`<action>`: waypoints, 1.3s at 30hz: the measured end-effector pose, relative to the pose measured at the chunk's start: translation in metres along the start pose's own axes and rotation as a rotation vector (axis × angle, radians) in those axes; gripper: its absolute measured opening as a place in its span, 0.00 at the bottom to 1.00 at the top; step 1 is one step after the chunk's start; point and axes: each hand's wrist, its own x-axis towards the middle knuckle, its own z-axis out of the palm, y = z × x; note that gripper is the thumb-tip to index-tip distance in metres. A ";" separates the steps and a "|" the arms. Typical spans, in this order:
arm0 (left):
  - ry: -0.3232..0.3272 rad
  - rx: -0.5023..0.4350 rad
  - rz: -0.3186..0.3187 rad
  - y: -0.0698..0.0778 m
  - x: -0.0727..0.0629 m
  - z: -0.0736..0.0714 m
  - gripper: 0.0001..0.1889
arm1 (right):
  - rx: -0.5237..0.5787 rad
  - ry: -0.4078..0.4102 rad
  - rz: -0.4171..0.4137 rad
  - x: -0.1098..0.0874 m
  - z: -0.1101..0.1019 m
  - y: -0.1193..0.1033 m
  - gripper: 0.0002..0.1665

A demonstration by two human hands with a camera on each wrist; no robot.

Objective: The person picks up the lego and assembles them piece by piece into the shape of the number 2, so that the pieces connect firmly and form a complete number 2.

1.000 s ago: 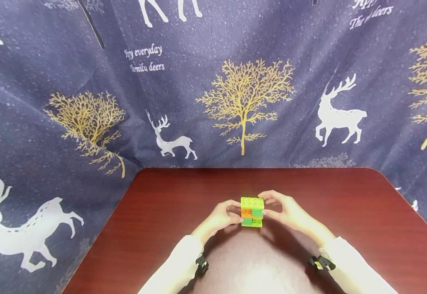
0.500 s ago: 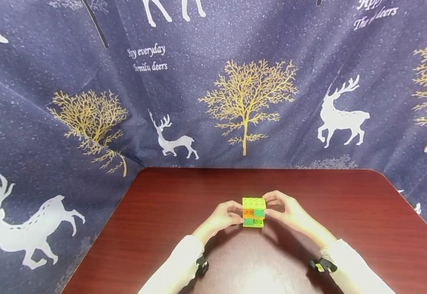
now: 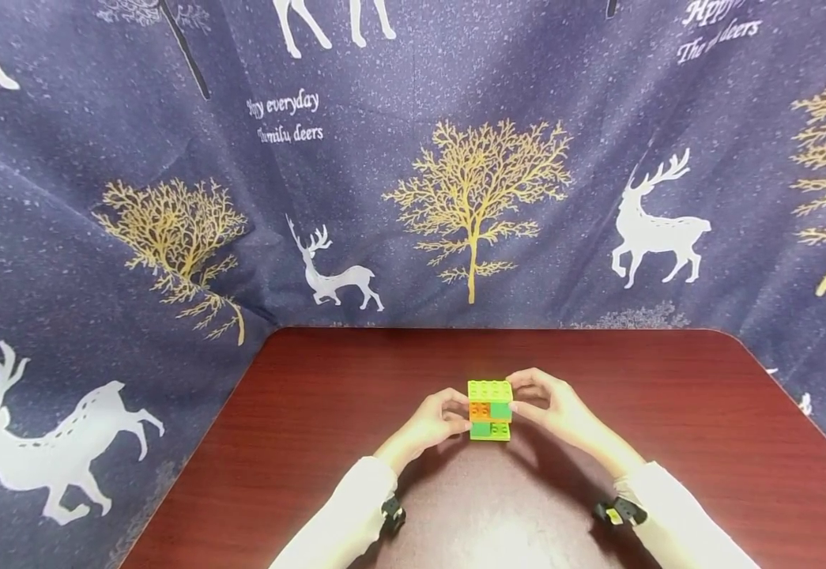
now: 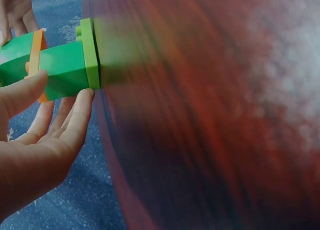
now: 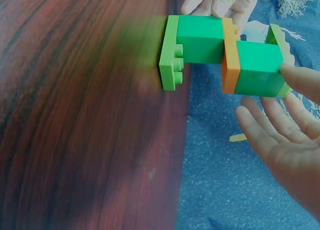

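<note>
A stack of toy building bricks stands on the table between the two hands. At its base lies a lime studded plate [image 3: 500, 431], carrying a green block [image 4: 65, 69] on its left side. Above that comes an orange plate [image 5: 230, 57] with bare studs on the left. A second green block [image 5: 259, 64] sits on its right half, under a lime top plate [image 3: 490, 390]. The left hand [image 3: 430, 417] pinches the lower green block near the orange plate, thumb in front and fingers behind. From the right, the right hand [image 3: 556, 405] holds the upper green block between thumb and fingers.
The reddish-brown table [image 3: 313, 411] has a bright glare [image 3: 501, 537] near its front. A dark blue cloth [image 3: 413, 221] printed with deer and trees hangs behind and beside it. Both wrists wear black straps over white sleeves [image 3: 341, 514].
Both hands keep their holds and the brick stack looks the same. Only a slight shift of the whole head view shows.
</note>
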 end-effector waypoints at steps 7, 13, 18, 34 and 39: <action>-0.006 0.011 0.015 0.001 -0.001 0.000 0.14 | -0.007 0.036 0.045 0.004 0.002 0.000 0.20; 0.018 -0.002 0.019 0.002 -0.001 -0.001 0.15 | -0.006 0.072 0.083 0.010 0.004 -0.001 0.20; 0.034 -0.010 0.010 0.003 -0.002 -0.003 0.15 | 0.017 0.089 0.105 0.017 0.005 0.000 0.20; 0.038 -0.080 -0.041 -0.004 0.002 -0.008 0.16 | 0.154 0.104 0.243 0.030 0.014 0.011 0.21; 0.033 -0.087 -0.060 -0.003 0.004 -0.010 0.17 | 0.188 0.097 0.270 0.033 0.014 0.014 0.22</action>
